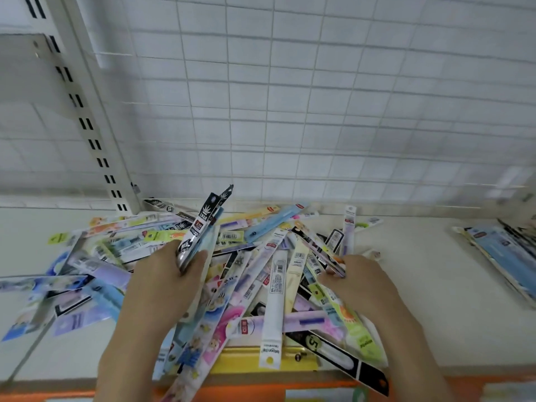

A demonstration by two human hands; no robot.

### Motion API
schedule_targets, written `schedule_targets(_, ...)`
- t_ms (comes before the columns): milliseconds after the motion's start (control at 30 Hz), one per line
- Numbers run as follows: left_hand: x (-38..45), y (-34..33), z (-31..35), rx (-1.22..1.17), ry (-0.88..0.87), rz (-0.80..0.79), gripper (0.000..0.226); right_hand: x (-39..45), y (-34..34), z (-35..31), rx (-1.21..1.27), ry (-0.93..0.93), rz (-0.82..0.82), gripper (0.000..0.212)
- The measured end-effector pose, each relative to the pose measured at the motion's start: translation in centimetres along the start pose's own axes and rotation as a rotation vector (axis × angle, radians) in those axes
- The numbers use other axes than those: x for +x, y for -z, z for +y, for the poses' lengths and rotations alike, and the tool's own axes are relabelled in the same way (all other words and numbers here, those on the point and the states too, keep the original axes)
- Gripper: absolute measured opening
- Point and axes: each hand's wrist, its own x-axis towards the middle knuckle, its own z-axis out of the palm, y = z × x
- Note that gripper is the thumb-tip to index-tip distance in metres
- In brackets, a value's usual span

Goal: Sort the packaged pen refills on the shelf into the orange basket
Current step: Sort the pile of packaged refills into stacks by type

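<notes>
On the white shelf [435, 285], against the wire-grid back, dozens of packaged pen refills lie heaped in one pile [261, 271], too many to count; a second, smaller stack [499, 250] lies well apart, far right. Two hands work. The left hand [162, 282] grips a few black-printed packs [200, 227] upright; the right hand [359, 280] pinches one slim pack. An orange edge [246, 391], probably the basket, shows below. Best lift packs clear before dropping them in.

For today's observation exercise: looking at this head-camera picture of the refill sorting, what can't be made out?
- Orange basket: head view, cut off by the bottom edge.
- Packets under the pile: covered by those on top.
- Small print: too small.
- Right-hand stack: cut off by the right edge, blurred.
</notes>
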Motion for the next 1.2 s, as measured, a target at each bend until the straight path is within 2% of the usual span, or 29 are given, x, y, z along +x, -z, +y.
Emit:
schedule_targets(100,0.1,0.0,-0.3,0.027,-0.001,-0.057,0.04,0.3,0.0,-0.2,-0.018,0.006,0.029,0.021)
schedule_targets(200,0.1,0.0,-0.3,0.046,0.008,-0.084,0.034,0.2,0.9,0.2,0.044,0.017,0.127,0.004)
schedule_targets(400,-0.1,-0.9,0.2,0.106,0.073,-0.229,0.038,-0.4,3.7,1.2,0.132,0.039,0.301,0.011)
schedule_targets(600,-0.8,-1.7,0.1,0.188,0.118,-0.363,0.038,-1.6,3.7,-0.4,0.173,0.15,0.303,0.032)
schedule_targets(700,-1.1,-2.0,0.3,0.207,0.15,-0.344,0.04,-2.1,3.3,-1.2,0.214,0.177,0.271,0.042)
schedule_targets(867,-1.0,-2.0,0.7,0.246,0.149,-0.314,0.035,-2.3,2.6,-1.8,0.242,0.19,0.216,0.021)
schedule_targets(1000,-1.2,-1.4,1.3,0.233,0.135,-0.228,0.037,-2.2,2.5,-1.8,0.292,0.192,0.169,0.02)
schedule_targets(1067,-1.2,-1.0,1.2,0.167,0.159,-0.139,0.031,-2.3,2.5,-1.8,0.321,0.198,0.14,0.025)
schedule_targets(1133,-1.2,-0.5,1.2,0.047,0.195,-0.078,0.021,-2.2,2.5,-1.7,0.321,0.217,0.137,0.011)
schedule_targets(1200,-1.2,0.1,1.6,-0.033,0.191,-0.026,0.02,-2.2,2.5,-1.8,0.339,0.219,0.141,0.014)
